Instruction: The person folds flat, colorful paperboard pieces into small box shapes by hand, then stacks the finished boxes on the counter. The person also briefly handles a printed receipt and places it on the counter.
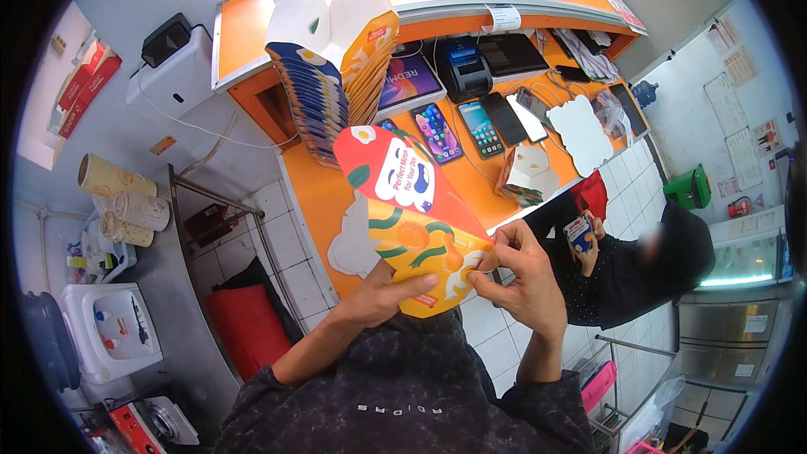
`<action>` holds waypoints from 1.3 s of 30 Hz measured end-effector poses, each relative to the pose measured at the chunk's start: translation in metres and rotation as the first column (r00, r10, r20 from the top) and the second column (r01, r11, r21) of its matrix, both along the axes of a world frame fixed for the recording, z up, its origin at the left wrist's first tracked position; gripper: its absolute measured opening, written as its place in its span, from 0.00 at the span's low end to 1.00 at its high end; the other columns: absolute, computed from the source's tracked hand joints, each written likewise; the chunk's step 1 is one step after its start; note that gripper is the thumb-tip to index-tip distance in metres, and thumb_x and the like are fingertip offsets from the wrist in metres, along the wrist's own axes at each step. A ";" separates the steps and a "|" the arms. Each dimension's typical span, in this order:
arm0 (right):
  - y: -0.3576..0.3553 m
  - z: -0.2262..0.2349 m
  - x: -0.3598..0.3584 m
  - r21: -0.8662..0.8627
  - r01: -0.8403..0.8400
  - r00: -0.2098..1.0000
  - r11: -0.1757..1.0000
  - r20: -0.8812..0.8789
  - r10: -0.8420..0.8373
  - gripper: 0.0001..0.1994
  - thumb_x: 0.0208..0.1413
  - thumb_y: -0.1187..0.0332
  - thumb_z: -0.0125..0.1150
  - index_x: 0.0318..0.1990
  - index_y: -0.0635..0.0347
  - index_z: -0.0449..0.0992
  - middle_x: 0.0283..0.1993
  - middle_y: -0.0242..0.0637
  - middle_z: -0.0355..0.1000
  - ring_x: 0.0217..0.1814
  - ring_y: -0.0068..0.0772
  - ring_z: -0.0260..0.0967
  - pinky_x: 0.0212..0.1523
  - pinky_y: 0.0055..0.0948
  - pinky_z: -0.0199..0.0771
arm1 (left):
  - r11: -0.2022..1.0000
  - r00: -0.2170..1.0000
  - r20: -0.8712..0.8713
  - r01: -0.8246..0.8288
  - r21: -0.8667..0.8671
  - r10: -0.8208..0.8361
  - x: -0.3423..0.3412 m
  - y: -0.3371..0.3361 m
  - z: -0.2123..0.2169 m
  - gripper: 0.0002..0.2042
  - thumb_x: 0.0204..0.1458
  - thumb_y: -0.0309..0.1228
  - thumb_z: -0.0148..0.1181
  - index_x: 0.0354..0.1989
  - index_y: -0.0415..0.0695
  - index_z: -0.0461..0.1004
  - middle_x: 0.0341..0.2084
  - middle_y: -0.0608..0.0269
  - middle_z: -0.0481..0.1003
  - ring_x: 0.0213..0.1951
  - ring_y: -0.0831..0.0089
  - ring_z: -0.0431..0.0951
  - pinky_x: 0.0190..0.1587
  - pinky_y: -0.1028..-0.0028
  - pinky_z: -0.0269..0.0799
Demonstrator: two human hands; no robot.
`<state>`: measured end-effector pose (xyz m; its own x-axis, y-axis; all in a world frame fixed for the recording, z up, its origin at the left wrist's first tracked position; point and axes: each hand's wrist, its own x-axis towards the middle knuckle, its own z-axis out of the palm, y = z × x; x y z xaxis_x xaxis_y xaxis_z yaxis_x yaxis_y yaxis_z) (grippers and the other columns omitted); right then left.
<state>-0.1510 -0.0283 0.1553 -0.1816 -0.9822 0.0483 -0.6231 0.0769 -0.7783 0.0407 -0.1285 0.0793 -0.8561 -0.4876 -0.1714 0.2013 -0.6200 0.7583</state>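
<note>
A yellow and red printed cardboard food box point(419, 231), partly folded, is held up in front of my chest. My left hand point(382, 292) grips its lower left side, with the thumb lying across the printed face. On the right edge, my right hand point(523, 279) pinches the card between thumb and fingers. Behind the box, a tall nested stack of folded boxes point(324, 88) stands on the orange counter point(307, 193). A flat white box blank point(349, 240) lies beneath the held box, partly hidden by it. Another folded box point(528, 175) sits open farther right.
Several phones point(438, 133) lie along the counter near a dark printer point(464, 69) and cables. A white blank point(580, 136) rests at the counter's right end. To the right, a person in black point(626, 265) holds a small box. A steel table point(193, 311) stands left, beside a red seat point(250, 328).
</note>
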 end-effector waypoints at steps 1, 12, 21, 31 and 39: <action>0.000 0.000 -0.003 0.013 -0.038 0.999 0.999 0.015 0.037 0.12 0.45 0.67 0.73 0.27 0.61 0.73 0.37 0.39 0.62 0.42 0.34 0.67 0.39 0.30 0.73 | 0.999 1.000 -0.019 0.021 0.029 -0.021 0.001 -0.001 0.000 0.25 0.56 0.30 0.59 0.60 0.38 0.58 0.51 0.57 0.70 0.52 0.68 0.73 0.46 0.72 0.77; -0.003 -0.019 -0.001 0.029 0.016 0.984 0.999 0.179 -0.021 0.28 0.39 0.61 0.79 0.39 0.61 0.64 0.32 0.28 0.59 0.31 0.16 0.59 0.31 0.17 0.65 | 0.941 0.976 -0.077 0.217 0.261 -0.204 0.008 -0.009 -0.002 0.27 0.55 0.30 0.59 0.62 0.38 0.57 0.56 0.55 0.68 0.56 0.63 0.71 0.58 0.64 0.68; -0.014 -0.019 -0.001 0.134 -0.007 0.990 0.991 0.140 -0.012 0.31 0.41 0.51 0.76 0.47 0.60 0.69 0.34 0.37 0.66 0.38 0.31 0.67 0.40 0.28 0.69 | 0.964 0.949 0.183 0.266 -0.020 -0.258 0.008 -0.026 -0.003 0.26 0.55 0.34 0.59 0.59 0.35 0.60 0.52 0.57 0.69 0.54 0.69 0.71 0.55 0.70 0.68; -0.037 -0.030 0.020 -0.121 -0.130 0.991 0.984 -0.049 0.125 0.34 0.49 0.54 0.68 0.64 0.53 0.65 0.66 0.53 0.57 0.65 0.56 0.59 0.60 0.44 0.65 | 0.487 0.975 0.222 0.198 -0.851 -0.009 0.010 -0.027 0.003 0.32 0.53 0.42 0.61 0.58 0.31 0.58 0.48 0.46 0.69 0.55 0.61 0.68 0.55 0.69 0.65; -0.029 -0.043 0.034 -0.164 -0.112 0.993 0.980 -0.051 0.105 0.23 0.53 0.67 0.65 0.57 0.60 0.73 0.59 0.48 0.68 0.60 0.45 0.68 0.56 0.34 0.69 | 0.768 0.924 0.306 0.366 -0.526 -0.231 0.015 -0.034 -0.002 0.23 0.56 0.38 0.59 0.50 0.32 0.62 0.39 0.50 0.71 0.45 0.69 0.71 0.46 0.70 0.67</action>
